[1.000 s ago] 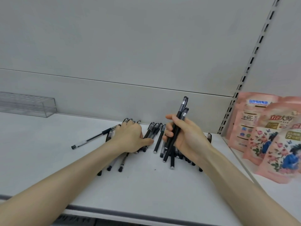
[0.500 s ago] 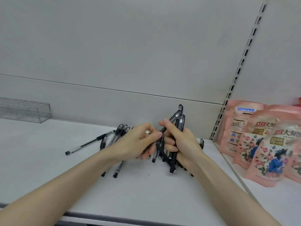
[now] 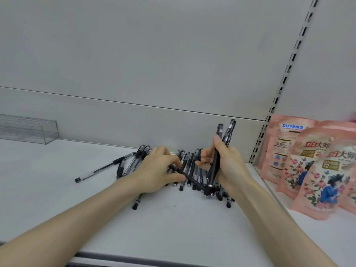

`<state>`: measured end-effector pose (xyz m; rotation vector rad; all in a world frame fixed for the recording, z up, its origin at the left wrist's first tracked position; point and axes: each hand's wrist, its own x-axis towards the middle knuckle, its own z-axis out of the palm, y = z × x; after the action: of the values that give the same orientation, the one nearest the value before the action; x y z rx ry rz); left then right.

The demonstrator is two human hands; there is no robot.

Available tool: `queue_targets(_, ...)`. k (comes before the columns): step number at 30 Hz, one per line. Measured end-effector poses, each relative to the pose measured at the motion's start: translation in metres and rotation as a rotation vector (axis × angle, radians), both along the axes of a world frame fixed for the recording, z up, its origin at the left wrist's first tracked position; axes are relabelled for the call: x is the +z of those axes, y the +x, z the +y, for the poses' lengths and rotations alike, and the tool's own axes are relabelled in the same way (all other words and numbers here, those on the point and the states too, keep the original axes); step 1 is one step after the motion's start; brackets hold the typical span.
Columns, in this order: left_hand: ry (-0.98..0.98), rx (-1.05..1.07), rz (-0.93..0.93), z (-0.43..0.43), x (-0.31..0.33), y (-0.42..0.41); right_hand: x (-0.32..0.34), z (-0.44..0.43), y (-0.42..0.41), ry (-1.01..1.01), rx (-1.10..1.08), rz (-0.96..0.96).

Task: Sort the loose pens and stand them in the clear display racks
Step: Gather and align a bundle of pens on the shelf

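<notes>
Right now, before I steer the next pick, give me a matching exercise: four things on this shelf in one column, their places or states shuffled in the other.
Things
1. rack
2. pouches
3. stray pen
4. bundle

Places or states
A. gripped in the right hand
B. standing at the right end of the shelf
C. lying alone, left of the pile
D. far left, at the back

Pairs: 1-D, 2-B, 3-C, 4-A
</notes>
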<state>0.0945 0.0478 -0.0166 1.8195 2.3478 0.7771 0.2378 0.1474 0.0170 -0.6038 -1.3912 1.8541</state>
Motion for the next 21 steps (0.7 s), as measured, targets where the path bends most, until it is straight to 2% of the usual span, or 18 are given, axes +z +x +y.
queue_targets(4, -0.019, -0.065, -0.009, -0.005, 0.012, -0.011, -0.002, 0.0, 0.001, 0.011, 0.06, -0.049)
queue_targets(7, 0.126, -0.184, -0.289, -0.013, 0.025, -0.014, -0.004, 0.001, 0.004, 0.102, 0.13, -0.153)
queue_targets(11, 0.319, -0.198, -0.575, -0.016, 0.035, -0.004, -0.003, -0.003, 0.007, 0.241, 0.332, -0.296)
queue_targets(16, 0.361, -0.204, -0.815, -0.017, 0.035, 0.005, 0.0, 0.0, 0.012, 0.295, 0.4, -0.306)
queue_targets(19, 0.4, -0.195, -0.883, -0.013, 0.033, 0.005, 0.001, -0.002, 0.01, 0.293, 0.404, -0.309)
queue_targets(21, 0.397, -0.114, -0.773, -0.012, 0.027, 0.002, 0.0, 0.0, 0.009, 0.248, 0.35, -0.289)
